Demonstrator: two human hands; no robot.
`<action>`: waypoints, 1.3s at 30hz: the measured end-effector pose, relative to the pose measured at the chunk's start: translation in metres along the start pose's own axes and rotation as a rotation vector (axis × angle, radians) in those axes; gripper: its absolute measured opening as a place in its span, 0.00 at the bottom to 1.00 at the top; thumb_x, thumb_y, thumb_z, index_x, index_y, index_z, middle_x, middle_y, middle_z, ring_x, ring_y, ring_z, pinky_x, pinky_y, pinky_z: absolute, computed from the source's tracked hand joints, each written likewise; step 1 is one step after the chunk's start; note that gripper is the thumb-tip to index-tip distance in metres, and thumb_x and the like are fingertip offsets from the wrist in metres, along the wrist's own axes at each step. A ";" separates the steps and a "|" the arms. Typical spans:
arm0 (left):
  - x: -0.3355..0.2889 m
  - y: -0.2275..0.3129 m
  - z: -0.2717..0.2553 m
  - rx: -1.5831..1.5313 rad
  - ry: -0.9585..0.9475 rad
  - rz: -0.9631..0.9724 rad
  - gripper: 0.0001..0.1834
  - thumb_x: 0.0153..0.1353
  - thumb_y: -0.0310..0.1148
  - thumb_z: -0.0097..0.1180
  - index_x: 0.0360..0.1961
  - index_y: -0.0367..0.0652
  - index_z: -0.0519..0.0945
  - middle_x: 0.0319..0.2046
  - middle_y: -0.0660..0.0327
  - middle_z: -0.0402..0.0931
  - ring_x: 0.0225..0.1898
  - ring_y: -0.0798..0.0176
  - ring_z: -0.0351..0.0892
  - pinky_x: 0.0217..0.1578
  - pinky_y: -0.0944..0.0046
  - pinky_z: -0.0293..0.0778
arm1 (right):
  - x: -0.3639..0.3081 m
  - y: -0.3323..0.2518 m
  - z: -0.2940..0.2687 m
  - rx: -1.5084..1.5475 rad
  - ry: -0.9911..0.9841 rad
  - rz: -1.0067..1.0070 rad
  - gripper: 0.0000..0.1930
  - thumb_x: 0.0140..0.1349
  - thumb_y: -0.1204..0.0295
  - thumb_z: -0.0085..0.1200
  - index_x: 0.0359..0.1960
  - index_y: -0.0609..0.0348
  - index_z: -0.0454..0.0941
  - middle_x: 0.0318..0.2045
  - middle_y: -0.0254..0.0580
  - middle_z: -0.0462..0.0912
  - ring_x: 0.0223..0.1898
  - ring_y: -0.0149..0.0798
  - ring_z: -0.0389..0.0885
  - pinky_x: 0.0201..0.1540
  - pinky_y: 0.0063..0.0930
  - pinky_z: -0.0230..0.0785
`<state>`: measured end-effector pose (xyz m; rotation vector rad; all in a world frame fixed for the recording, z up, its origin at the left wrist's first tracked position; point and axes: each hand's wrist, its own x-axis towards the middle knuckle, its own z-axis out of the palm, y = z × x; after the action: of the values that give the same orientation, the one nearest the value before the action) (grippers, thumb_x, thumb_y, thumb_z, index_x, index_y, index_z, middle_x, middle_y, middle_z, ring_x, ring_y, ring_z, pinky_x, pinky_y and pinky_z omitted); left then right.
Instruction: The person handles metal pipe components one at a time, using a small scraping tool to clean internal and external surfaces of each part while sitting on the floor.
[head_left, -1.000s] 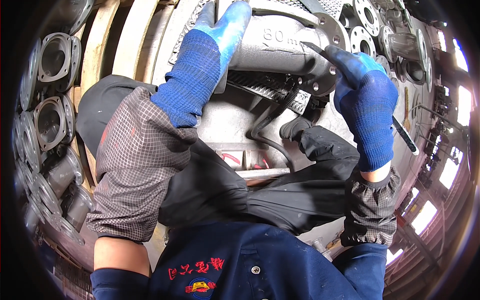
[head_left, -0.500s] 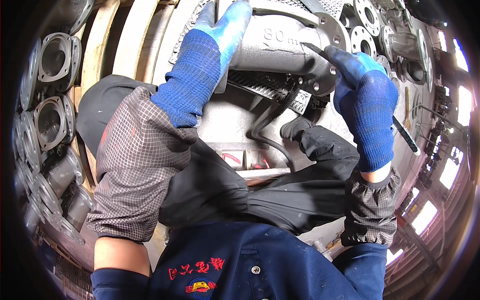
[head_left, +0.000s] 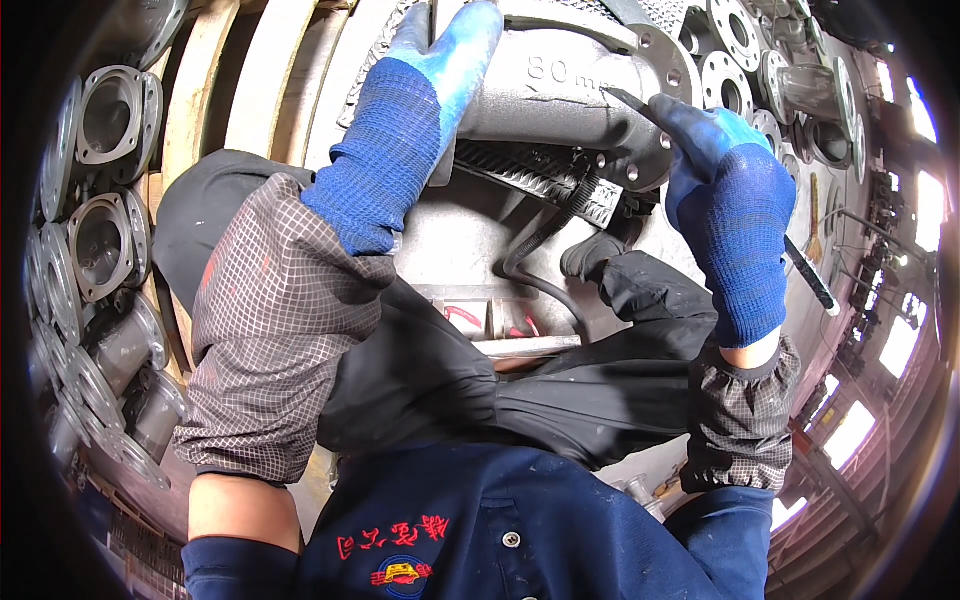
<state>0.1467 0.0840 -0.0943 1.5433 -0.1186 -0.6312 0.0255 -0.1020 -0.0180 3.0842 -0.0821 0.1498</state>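
Observation:
A grey cast metal pipe fitting (head_left: pixel 560 100) with a round bolt flange (head_left: pixel 655 110) lies across the top middle. My left hand (head_left: pixel 415 120), in a blue glove, rests flat on its left end and steadies it. My right hand (head_left: pixel 735 215), also in a blue glove, grips a thin dark hand tool (head_left: pixel 640 108). The tool's pointed tip touches the fitting near the flange, and its handle end (head_left: pixel 810 280) sticks out below the glove. Checked sleeve covers wrap both forearms.
Several grey flanged castings (head_left: pixel 100 230) are stacked at the left, and more round flanges (head_left: pixel 750 60) lie at the top right. A black hose (head_left: pixel 545 240) curves below the fitting over a ribbed plate (head_left: pixel 530 175). My dark trousers and blue shirt fill the lower middle.

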 end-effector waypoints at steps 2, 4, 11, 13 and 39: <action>0.000 -0.005 -0.003 -0.022 -0.026 0.027 0.26 0.67 0.44 0.47 0.60 0.39 0.69 0.54 0.58 0.71 0.57 0.63 0.69 0.59 0.66 0.62 | 0.000 0.000 0.000 0.014 0.005 0.007 0.21 0.51 0.83 0.52 0.44 0.43 0.82 0.27 0.42 0.78 0.29 0.44 0.79 0.33 0.31 0.72; -0.001 -0.009 -0.006 -0.035 -0.044 0.046 0.26 0.67 0.44 0.48 0.60 0.39 0.69 0.54 0.58 0.71 0.57 0.63 0.69 0.59 0.66 0.62 | -0.001 0.000 -0.001 0.038 0.005 0.016 0.20 0.52 0.83 0.52 0.44 0.43 0.82 0.27 0.42 0.79 0.30 0.44 0.79 0.33 0.30 0.72; 0.001 -0.010 -0.009 -0.052 -0.062 0.066 0.26 0.67 0.45 0.48 0.60 0.39 0.69 0.54 0.58 0.71 0.57 0.63 0.69 0.59 0.66 0.61 | 0.000 -0.001 -0.009 0.147 -0.037 0.143 0.17 0.55 0.83 0.50 0.44 0.52 0.82 0.37 0.44 0.83 0.38 0.41 0.83 0.40 0.27 0.74; 0.001 -0.011 -0.008 -0.055 -0.062 0.067 0.26 0.67 0.45 0.48 0.60 0.39 0.69 0.54 0.58 0.71 0.57 0.63 0.69 0.60 0.65 0.61 | -0.005 0.000 -0.005 0.170 0.001 0.133 0.17 0.55 0.83 0.51 0.45 0.53 0.82 0.37 0.45 0.83 0.38 0.41 0.83 0.40 0.26 0.74; 0.002 -0.016 -0.026 -0.265 -0.305 0.153 0.29 0.65 0.48 0.50 0.61 0.40 0.69 0.56 0.57 0.70 0.59 0.61 0.67 0.62 0.63 0.58 | -0.030 -0.013 0.017 0.172 -0.008 0.231 0.21 0.52 0.82 0.53 0.49 0.50 0.80 0.34 0.48 0.80 0.32 0.45 0.81 0.36 0.30 0.73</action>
<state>0.1555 0.1073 -0.1114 1.1640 -0.3657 -0.7259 -0.0020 -0.0880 -0.0386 3.2372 -0.4503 0.1614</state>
